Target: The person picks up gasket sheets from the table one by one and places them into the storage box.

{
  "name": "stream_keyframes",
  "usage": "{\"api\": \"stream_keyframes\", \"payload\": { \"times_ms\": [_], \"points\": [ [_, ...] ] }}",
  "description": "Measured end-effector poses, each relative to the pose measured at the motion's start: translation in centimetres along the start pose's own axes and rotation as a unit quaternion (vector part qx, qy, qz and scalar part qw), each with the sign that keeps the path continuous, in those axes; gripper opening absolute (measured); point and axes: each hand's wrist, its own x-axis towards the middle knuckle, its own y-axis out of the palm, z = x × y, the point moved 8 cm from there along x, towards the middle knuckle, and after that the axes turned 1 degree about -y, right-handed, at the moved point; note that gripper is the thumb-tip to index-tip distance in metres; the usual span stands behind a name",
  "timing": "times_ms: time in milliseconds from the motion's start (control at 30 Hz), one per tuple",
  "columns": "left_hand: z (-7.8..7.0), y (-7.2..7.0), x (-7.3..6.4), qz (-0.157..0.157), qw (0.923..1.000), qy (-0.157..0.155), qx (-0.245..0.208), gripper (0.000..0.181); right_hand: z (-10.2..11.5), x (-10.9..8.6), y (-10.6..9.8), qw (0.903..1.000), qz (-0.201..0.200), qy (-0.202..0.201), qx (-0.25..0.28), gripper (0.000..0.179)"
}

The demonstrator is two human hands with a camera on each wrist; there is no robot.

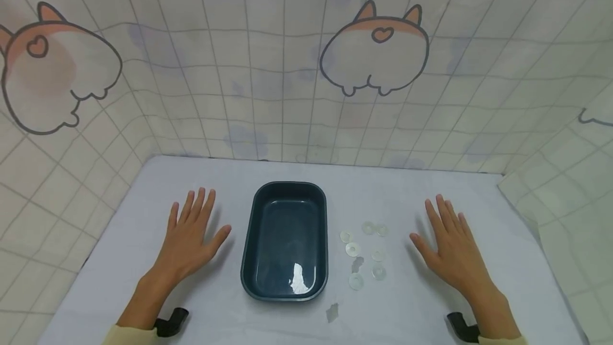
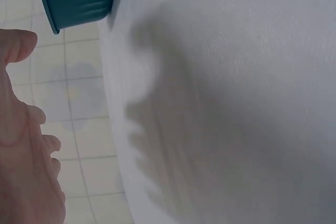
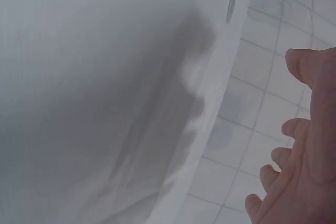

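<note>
A dark blue-green rectangular tray (image 1: 286, 238) with rounded corners sits on the white tabletop between the two hands. Several small translucent discs with a ring at their centre, such as the disc (image 1: 356, 281), lie scattered just right of the tray. My left hand (image 1: 188, 238), palm down with fingers spread, hovers left of the tray and holds nothing. On the far side of the discs, my right hand (image 1: 452, 252) hovers in a similar spread pose, also holding nothing. Both wrist views show shadows of the hands on the table, apart from them.
Two greyish patches, one the patch (image 1: 332, 312), mark the white table (image 1: 230, 318) near the discs. A gridded curtain (image 1: 282, 68) with cartoon animal prints rises behind the table and along both sides. Black wrist mounts, such as the left mount (image 1: 171, 322), stick out beside the sleeves.
</note>
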Motion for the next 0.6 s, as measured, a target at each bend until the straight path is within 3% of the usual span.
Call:
{"api": "stream_keyframes", "payload": {
  "times_ms": [333,600],
  "points": [
    [-2.5,0.1,-0.3,-0.016,0.9983,0.045,-0.033,0.09,1.1,0.1,-0.1,0.999,-0.008,0.001,0.044,0.074],
    [-3.5,0.1,-1.7,-0.01,0.9974,0.051,-0.051,0.089,3.0,-0.1,0.6,0.9978,-0.014,-0.015,0.063,0.066]
  ]
}}
